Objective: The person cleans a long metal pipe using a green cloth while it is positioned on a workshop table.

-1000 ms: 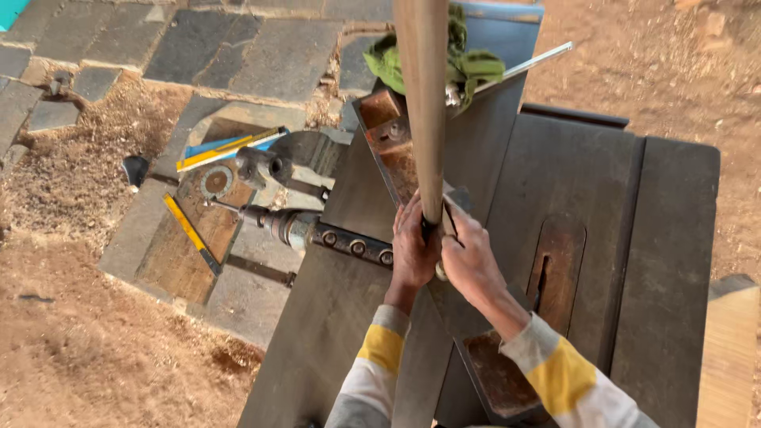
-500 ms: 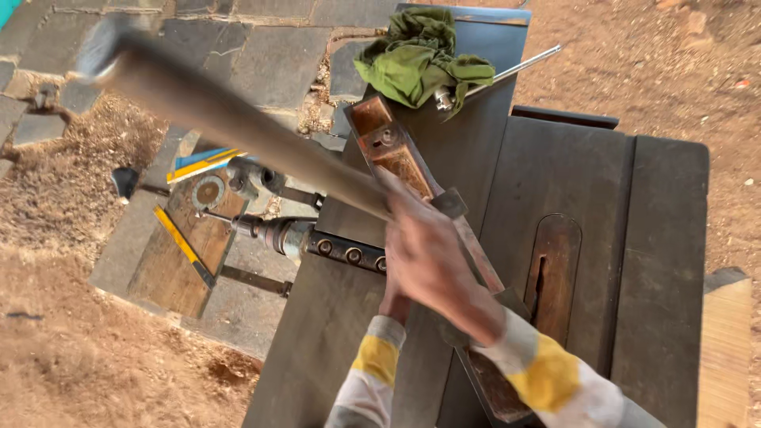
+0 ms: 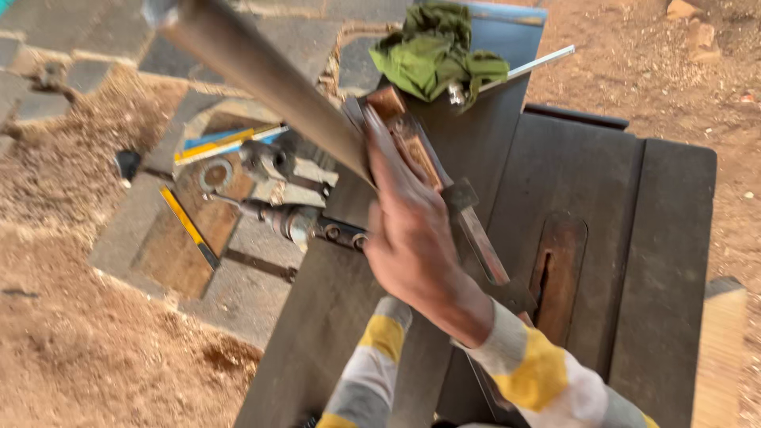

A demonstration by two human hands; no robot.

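The right hand (image 3: 412, 238) wraps around the near end of a long wooden pole (image 3: 261, 75), angling it up and leftward over the dark saw table (image 3: 602, 190), clear of its slot; the left hand is hidden behind, grip unreadable; a green cloth (image 3: 432, 51) lies at the far edge.

A dark metal saw desk (image 3: 618, 206) with a rusty slotted plate (image 3: 559, 265) stands on sandy, sawdust-strewn ground (image 3: 71, 349). On its far end lies a crumpled green cloth (image 3: 432, 55) beside a thin pale rod (image 3: 527, 67). A rusty fence rail (image 3: 444, 186) runs diagonally across the top.
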